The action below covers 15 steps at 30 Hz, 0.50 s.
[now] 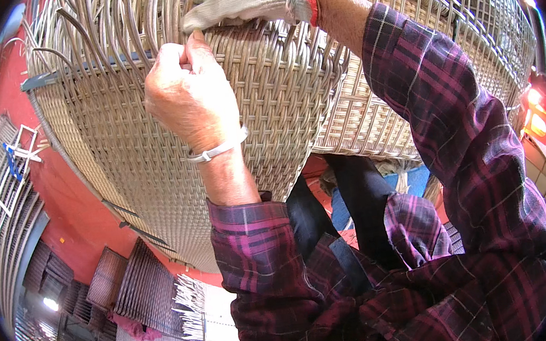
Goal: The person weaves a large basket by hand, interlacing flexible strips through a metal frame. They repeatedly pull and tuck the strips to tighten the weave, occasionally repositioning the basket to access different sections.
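Note:
A large curved wicker panel [267, 105] of woven grey-beige strands spreads in front of me, with several loose strand ends [105, 29] sticking up along its upper left. My left hand [193, 93], bare with a white wristband, is closed in a pinch against the weave near these ends. What its fingertips hold is hidden. Just above and to the right, my right hand [244, 2] wears a pale knitted glove. Its fingers are bent together on the weave and almost meet the left thumb. The picture's upper edge cuts off part of the glove.
Beside the panel on the right is another wicker section with open upright strands [443, 29]. Stacked woven panels [145, 281] lie at the lower left on the red floor [86, 208]. White frame pieces [19, 162] are at far left, and a bright orange-red lamp-like object [536, 122] at right.

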### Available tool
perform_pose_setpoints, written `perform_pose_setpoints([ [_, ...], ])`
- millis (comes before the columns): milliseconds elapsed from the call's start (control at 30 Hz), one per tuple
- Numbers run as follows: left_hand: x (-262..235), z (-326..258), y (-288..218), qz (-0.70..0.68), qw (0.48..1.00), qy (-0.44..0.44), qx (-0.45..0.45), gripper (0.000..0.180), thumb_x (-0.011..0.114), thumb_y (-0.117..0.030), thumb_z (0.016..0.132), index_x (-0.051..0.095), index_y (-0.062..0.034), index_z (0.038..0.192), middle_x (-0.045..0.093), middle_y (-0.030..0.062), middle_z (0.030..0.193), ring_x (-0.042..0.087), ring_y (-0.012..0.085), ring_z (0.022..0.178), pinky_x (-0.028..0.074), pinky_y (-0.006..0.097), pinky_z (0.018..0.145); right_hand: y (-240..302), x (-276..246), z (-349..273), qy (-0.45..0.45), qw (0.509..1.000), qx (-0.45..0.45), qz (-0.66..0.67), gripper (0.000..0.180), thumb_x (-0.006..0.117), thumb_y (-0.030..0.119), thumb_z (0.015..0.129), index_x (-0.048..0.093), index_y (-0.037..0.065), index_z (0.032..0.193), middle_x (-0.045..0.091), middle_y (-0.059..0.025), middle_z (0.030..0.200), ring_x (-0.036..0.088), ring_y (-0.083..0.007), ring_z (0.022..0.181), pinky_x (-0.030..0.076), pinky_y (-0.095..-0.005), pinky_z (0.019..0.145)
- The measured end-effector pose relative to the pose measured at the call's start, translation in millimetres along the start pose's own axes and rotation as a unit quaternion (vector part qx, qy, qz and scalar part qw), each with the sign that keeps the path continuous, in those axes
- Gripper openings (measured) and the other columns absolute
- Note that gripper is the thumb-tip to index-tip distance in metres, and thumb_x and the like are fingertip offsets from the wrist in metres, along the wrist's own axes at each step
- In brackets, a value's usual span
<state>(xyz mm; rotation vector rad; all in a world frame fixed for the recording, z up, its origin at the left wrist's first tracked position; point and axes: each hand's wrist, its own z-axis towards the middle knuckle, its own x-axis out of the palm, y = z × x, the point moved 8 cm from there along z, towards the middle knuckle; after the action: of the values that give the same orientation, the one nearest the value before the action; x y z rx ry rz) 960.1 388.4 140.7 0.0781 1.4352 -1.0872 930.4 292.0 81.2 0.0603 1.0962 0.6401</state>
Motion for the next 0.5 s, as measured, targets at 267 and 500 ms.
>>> perform_pose_setpoints([
  [267,-19.8,-28.0,7.6,-0.317,0.940,-0.114,-0.051,0.012,0.064,0.003,0.084,0.061,0.0030,0.096,0.058,0.0025,0.082,0.047,0.0036,0.057,0.036,0.016,0.048,-10.0,-17.3,-11.4,-0.091,0.961,0.101,-0.242,0.009,0.057,0.011,0.087,0.062,0.004,0.089,0.060,-0.0005,0.073,0.055,-0.0086,0.061,0.045,-0.0225,0.056],
  [500,-16.1,-4.3,-13.0,-0.080,0.988,-0.079,0.102,0.024,0.067,0.001,0.078,0.063,-0.0010,0.101,0.056,0.0076,0.083,0.056,0.0184,0.068,0.047,0.030,0.059,-55.1,-20.4,-65.8,-0.205,0.716,0.574,0.339,0.015,0.060,0.017,0.085,0.065,0.004,0.083,0.055,0.0000,0.058,0.048,-0.0101,0.049,0.037,-0.0260,0.045],
])
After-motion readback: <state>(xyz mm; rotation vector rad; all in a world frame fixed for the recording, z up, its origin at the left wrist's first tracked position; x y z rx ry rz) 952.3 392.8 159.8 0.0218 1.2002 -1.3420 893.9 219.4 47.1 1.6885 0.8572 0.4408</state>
